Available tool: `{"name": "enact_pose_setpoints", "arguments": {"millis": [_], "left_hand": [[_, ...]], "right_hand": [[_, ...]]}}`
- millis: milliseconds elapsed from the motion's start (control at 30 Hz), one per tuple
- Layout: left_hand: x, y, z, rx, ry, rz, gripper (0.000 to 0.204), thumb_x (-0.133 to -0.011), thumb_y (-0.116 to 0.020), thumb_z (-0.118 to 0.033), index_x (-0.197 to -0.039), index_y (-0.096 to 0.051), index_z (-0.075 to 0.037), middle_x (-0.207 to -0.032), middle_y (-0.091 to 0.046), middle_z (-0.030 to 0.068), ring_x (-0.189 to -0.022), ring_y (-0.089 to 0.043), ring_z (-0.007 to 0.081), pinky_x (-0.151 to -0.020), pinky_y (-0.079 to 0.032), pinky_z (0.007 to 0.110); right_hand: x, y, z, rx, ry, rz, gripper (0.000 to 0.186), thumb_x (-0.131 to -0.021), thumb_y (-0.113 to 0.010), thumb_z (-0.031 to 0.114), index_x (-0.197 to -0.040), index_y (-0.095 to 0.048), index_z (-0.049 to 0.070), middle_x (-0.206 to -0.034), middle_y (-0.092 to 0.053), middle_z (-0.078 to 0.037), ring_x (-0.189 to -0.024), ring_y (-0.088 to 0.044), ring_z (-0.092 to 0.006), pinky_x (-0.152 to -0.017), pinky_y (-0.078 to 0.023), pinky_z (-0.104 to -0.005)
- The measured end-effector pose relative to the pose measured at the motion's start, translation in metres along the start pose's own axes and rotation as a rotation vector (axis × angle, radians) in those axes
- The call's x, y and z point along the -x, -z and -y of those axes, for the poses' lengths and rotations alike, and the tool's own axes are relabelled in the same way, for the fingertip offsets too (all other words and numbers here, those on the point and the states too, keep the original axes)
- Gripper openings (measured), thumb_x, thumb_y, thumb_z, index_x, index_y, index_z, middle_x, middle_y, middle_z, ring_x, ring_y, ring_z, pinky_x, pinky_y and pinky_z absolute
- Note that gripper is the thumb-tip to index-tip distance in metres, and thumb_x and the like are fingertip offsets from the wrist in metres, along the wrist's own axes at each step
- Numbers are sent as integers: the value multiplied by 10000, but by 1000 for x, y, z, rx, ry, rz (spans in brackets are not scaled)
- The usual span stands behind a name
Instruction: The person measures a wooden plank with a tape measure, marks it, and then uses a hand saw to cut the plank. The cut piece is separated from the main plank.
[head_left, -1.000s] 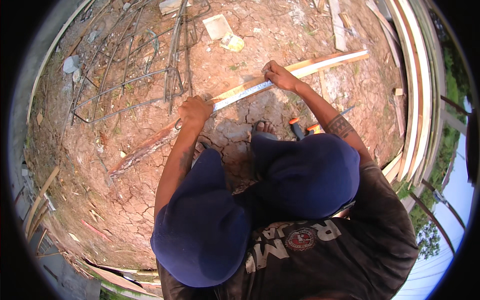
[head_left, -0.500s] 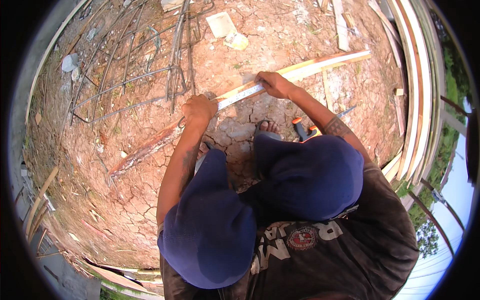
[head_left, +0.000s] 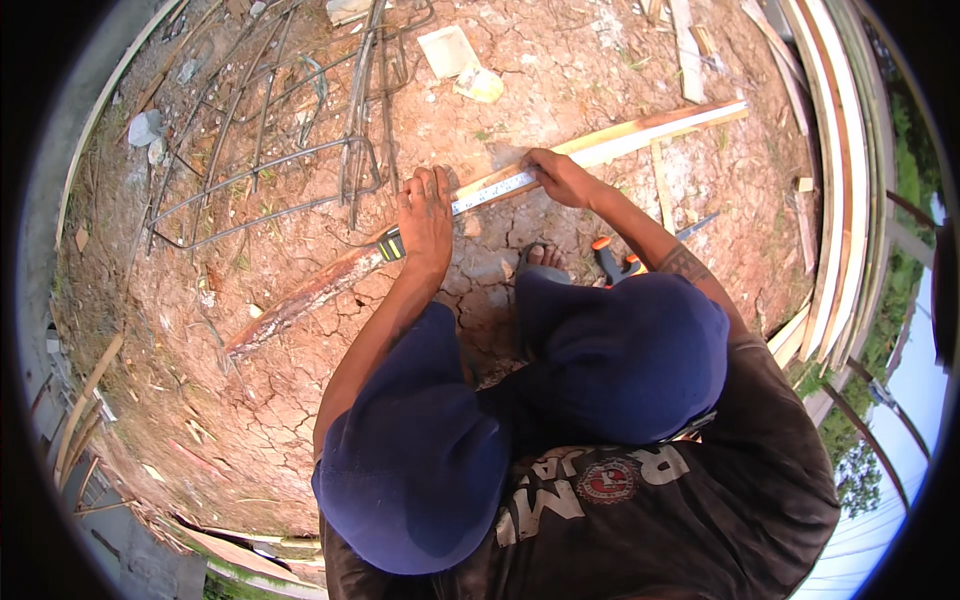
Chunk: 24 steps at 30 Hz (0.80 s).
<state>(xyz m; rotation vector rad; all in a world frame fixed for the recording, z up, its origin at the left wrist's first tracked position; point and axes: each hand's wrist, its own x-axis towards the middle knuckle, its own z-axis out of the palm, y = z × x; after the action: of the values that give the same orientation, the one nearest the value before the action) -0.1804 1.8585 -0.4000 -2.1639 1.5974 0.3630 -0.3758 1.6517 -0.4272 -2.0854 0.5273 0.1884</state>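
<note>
Left hand (head_left: 427, 222) shifted, tape (head_left: 497, 188) along board (head_left: 650, 132)

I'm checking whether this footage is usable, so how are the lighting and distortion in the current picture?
Head view: bright daylight on the cracked ground, darker shade beside the foot; head view: fisheye bending curves the stacked planks at right, with black filling the corners; head view: the tape blade shows pale and bright, its markings too small to read.

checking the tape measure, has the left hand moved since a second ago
Yes, the left hand has moved rightward along the plank, away from the rebar frame.
</note>
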Motion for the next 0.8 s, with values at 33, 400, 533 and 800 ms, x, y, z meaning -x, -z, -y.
{"name": "enact_pose_setpoints", "arguments": {"millis": [33, 400, 533, 800], "left_hand": [[0, -7, -5, -1, -38, -49, 708, -985, -557, -204, -1616, -253, -99, -1527, -363, 144, -1310, -399, 292, -1090, -360, 428], [-6, -25, -15, -26, -419, 36, 894, -975, -510, -49, -1653, 26, -277, -1721, 42, 107, -1546, -208, 326, -1205, -307, 492], [-4, -18, -14, -56, -455, -30, 822, -994, -475, -91, -1654, -10, -245, -1723, 39, 61, -1566, -146, 267, -1224, -258, 502], [-9, -44, -16, 205, -556, -220, 746, -981, -477, -133, -1643, -133, -129, -1722, -76, 34, -1576, -126, 253, -1235, -234, 511]], "right_hand": [[0, 0, 1, -5, -10, 2, 229, -931, -557, -15, -1154, -540, 32, -1078, -631, -224, -1031, -632, -409, -888, -499, -463], [2, -3, -8, -20, 44, -36, 201, -958, -548, -12, -1156, -543, 24, -1081, -625, -224, -1008, -640, -407, -863, -508, -451], [1, -1, -10, -47, 26, -23, 213, -948, -558, -13, -1155, -540, 33, -1092, -629, -220, -1035, -635, -409, -882, -508, -452], [3, -3, -9, -32, 17, -44, 233, -928, -571, -15, -1155, -547, 32, -1113, -624, -224, -1070, -619, -418, -897, -505, -461]]}}
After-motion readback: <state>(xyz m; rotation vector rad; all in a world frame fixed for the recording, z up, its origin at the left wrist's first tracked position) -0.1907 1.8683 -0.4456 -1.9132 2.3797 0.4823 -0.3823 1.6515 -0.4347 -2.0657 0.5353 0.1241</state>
